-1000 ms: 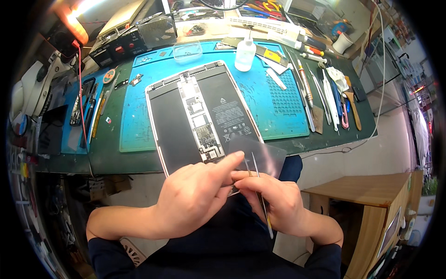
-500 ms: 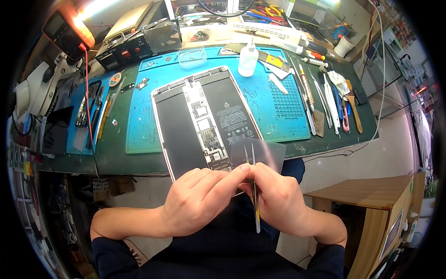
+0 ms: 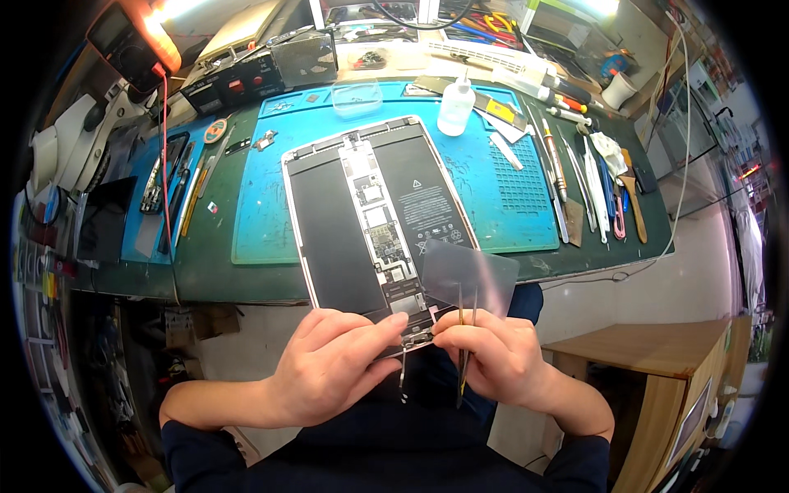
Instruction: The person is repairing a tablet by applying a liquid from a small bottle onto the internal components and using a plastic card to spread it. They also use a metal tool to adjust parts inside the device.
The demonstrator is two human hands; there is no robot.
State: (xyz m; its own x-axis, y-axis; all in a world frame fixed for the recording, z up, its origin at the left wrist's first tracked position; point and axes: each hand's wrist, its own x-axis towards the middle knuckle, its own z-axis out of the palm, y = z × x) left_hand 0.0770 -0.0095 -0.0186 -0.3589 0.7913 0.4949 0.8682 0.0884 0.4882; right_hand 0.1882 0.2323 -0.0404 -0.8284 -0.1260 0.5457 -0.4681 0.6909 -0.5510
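An opened tablet lies tilted on the mat, its black batteries and central circuit strip bare, its near end jutting past the bench edge. My left hand is closed around the near left corner, index finger on top and thumb lower down. My right hand grips tweezers with their tips pointing up and apart; its fingertips meet the tablet's near right end. Between my hands, a thin flex cable dangles from that end. A clear plastic sheet sits by the tablet's right edge, above my right hand.
The blue mat carries a white dropper bottle and a clear plastic box. Pens, blades and brushes lie at right. A multimeter stands back left; a wooden cabinet is lower right.
My hands have moved apart, uncovering the tablet's near end and the hanging flex cable. The tweezers have shifted right with my right hand. The whole view has moved slightly.
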